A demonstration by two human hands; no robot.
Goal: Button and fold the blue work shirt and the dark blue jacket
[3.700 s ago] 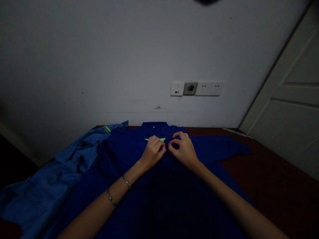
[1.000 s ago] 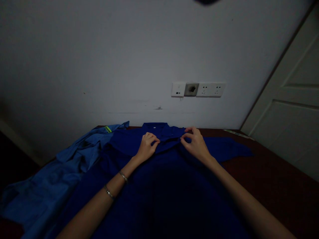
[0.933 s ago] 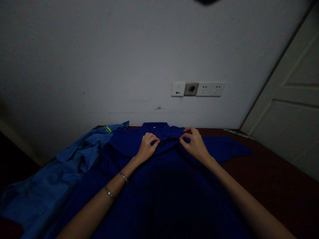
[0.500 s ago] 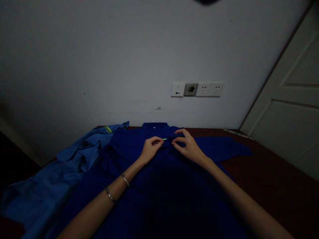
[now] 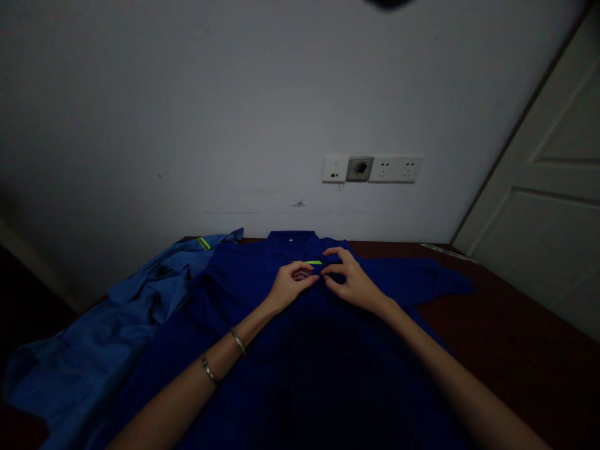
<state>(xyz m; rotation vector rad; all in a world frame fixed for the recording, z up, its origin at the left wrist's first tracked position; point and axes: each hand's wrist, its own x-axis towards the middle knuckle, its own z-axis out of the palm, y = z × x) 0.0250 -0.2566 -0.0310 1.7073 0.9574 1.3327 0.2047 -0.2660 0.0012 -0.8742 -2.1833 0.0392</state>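
A dark blue work shirt (image 5: 244,269) lies spread out, its collar toward the wall and one sleeve stretched to the right. My left hand (image 5: 291,286) rests at the upper chest, fingers curled, with a gap between thumb and forefinger. Just above it shows a yellow-green strip (image 5: 313,262) on the shirt. Close beside it, my right hand (image 5: 354,284) brings thumb and forefinger together on the shirt's front, the forefinger bent and another finger raised. Any button under the fingertips is too dark and small to make out.
A lighter blue garment (image 5: 98,344) with a yellow-green band lies crumpled at the left. Both rest on a dark reddish surface (image 5: 510,337) against a pale wall (image 5: 244,125) with sockets (image 5: 396,169). A white panelled door (image 5: 553,219) stands at the right.
My left hand has shifted slightly right, its thumb and fingers parting from the strip, which now shows more. My right hand has dipped a little, staying at the shirt front.
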